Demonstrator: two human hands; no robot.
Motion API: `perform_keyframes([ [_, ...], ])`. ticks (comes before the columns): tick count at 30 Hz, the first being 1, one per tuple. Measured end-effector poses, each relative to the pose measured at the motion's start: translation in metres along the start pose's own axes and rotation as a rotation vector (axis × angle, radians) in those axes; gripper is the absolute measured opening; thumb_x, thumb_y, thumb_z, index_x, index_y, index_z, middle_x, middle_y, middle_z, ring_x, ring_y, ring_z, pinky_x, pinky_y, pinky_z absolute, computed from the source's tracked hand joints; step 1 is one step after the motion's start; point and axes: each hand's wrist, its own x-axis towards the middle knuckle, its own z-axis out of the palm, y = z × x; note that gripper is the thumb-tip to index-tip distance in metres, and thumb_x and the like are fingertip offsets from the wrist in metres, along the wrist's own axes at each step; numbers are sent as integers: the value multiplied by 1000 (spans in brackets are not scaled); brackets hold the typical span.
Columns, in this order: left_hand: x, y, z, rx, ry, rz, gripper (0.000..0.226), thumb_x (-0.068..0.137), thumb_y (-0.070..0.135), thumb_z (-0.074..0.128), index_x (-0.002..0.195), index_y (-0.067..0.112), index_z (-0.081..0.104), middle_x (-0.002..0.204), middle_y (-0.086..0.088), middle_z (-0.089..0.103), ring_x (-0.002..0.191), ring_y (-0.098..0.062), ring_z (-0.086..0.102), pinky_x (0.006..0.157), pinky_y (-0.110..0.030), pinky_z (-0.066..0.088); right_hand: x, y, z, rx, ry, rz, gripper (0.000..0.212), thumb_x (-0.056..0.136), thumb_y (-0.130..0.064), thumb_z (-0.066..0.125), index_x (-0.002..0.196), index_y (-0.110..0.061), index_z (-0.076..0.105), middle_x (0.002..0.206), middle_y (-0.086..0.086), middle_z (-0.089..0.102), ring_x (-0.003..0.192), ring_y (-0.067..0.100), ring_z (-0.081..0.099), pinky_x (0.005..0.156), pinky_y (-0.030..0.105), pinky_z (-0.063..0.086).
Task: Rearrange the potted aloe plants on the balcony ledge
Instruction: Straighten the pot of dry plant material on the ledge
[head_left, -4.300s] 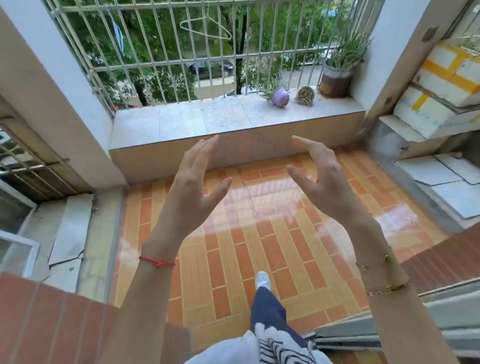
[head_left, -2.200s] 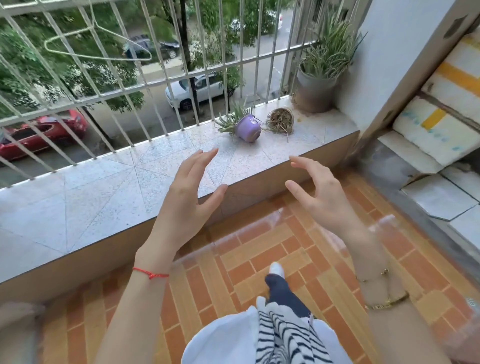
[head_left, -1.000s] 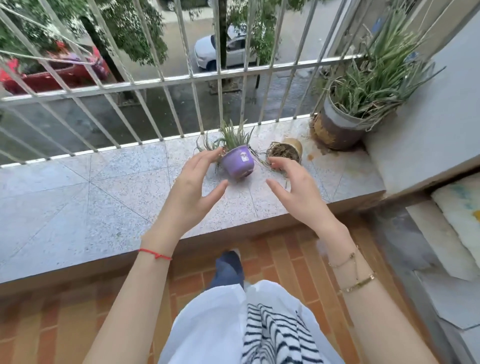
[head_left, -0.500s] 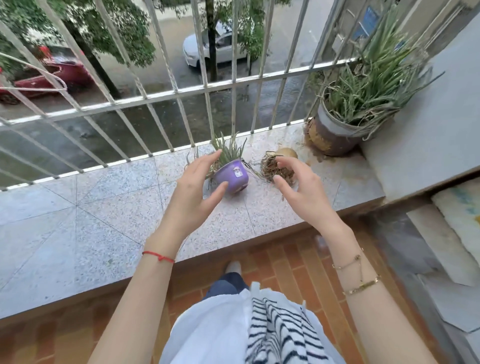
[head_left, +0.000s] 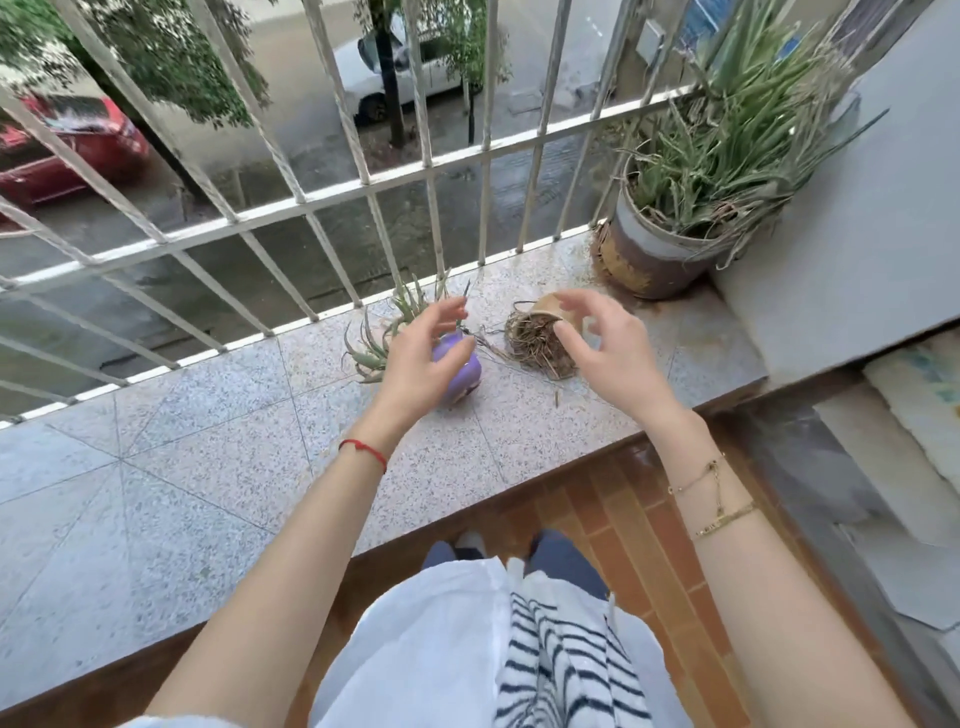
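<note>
A small purple pot lies tipped on its side on the granite ledge, its aloe leaves pointing left toward the railing. My left hand hovers open just over it, fingers spread, partly hiding the pot. To the right lies a tan pot, also on its side, with a dry root ball spilling out. My right hand is open beside and above the tan pot, holding nothing. A big aloe in a grey-brown pot stands upright in the ledge's right corner.
A white metal railing runs along the ledge's far edge, with a street and cars below. A grey wall closes the right end. The ledge stretches bare to the left. Orange brick floor lies below, with stacked slabs at the right.
Both hands have reached further forward to the two tipped pots; the left hand now covers part of the purple pot, and the right hand is at the tan pot.
</note>
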Motion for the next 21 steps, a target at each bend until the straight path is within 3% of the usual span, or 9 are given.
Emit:
perform_keyframes([
  [4, 55, -13, 37, -156, -91, -214, 46, 95, 12, 59, 140, 7, 50, 133, -9, 61, 119, -17, 59, 103, -23, 45, 42, 38, -1, -32, -27, 41, 34, 95, -23, 55, 128, -17, 59, 123, -1, 64, 115, 15, 58, 103, 41, 46],
  [8, 106, -37, 85, -257, -100, -426, 46, 97, 14, 57, 142, 7, 48, 137, -11, 58, 127, -22, 56, 108, -35, 44, 92, 85, 3, -77, -87, 94, 34, 95, -19, 56, 128, -12, 59, 124, 4, 65, 113, 19, 60, 101, 41, 47],
  [13, 153, -73, 146, -421, -26, -713, 40, 100, 20, 52, 139, 11, 52, 118, -4, 59, 106, -16, 57, 91, -33, 45, 160, 154, 16, -108, -201, 209, 35, 93, -17, 54, 126, -9, 60, 123, 8, 65, 113, 23, 60, 100, 43, 49],
  [17, 182, -106, 190, -531, 89, -838, 38, 99, 18, 50, 137, 13, 54, 115, -3, 59, 98, -14, 58, 92, -32, 48, 202, 213, 36, -170, -318, 195, 35, 93, -19, 55, 126, -8, 59, 125, 10, 64, 115, 24, 60, 101, 41, 49],
  [21, 200, -137, 233, -650, 190, -921, 40, 99, 18, 48, 139, 14, 51, 124, -3, 57, 109, -18, 55, 102, -37, 44, 234, 265, 62, -207, -387, 171, 32, 93, -21, 56, 123, -9, 60, 121, 9, 65, 108, 22, 63, 94, 41, 54],
])
